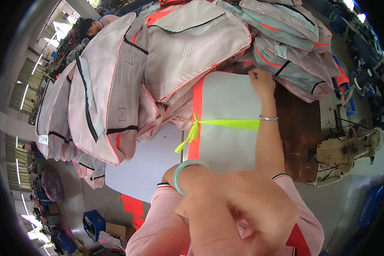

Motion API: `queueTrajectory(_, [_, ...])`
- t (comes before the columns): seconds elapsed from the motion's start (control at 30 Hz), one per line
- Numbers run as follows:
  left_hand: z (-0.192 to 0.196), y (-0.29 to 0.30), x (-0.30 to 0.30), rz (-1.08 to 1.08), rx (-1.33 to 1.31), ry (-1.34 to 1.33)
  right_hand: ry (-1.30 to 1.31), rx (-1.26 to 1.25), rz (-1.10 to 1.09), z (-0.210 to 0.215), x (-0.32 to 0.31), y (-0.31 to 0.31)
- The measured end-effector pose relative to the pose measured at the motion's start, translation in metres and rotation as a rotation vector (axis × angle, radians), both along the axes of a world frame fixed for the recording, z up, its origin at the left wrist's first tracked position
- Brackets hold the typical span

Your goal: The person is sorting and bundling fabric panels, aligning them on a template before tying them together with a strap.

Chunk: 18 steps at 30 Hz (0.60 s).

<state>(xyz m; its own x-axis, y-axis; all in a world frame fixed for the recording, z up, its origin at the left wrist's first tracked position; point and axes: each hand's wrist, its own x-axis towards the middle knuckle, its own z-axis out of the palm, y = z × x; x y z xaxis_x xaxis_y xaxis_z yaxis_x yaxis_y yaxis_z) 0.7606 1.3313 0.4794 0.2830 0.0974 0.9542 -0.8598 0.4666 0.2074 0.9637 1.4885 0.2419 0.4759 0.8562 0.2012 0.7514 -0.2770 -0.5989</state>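
Observation:
A pale grey panel or bundle of panels (pixel 230 96) with an orange-red strip down its left side lies in front of me. A bright yellow-green ribbon (pixel 230 124) runs across it, knotted at the left edge with loose ends hanging. My right hand (pixel 262 83), silver bracelet at the wrist, is at the panel's far right corner. Its fingers are curled closed; what they grip, if anything, is hidden. My left hand (pixel 243 205), wearing a pale green bangle (pixel 180 177), is raised close to the camera and blurred. Its fingers look bent, but whether they hold anything cannot be made out.
Large pinkish-grey bags with orange piping (pixel 196 47) pile up at the back and left; more bags (pixel 286 59) lie at the back right. A sewing machine (pixel 345 149) stands right, beside a brown board (pixel 301 128). Blue crates (pixel 94 224) sit on the floor. Another person (pixel 94 27) is far left.

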Motion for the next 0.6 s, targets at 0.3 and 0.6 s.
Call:
queueTrajectory(0.3, [0.001,-0.012,-0.011,0.186,-0.056,0.126,-0.003,-0.013,0.000,-0.001,-0.003,-0.002])
queueTrajectory(0.6, [-0.001,-0.001,0.000,0.189,-0.022,0.008,-0.002,-0.002,0.002,-0.001,-0.004,-0.003])
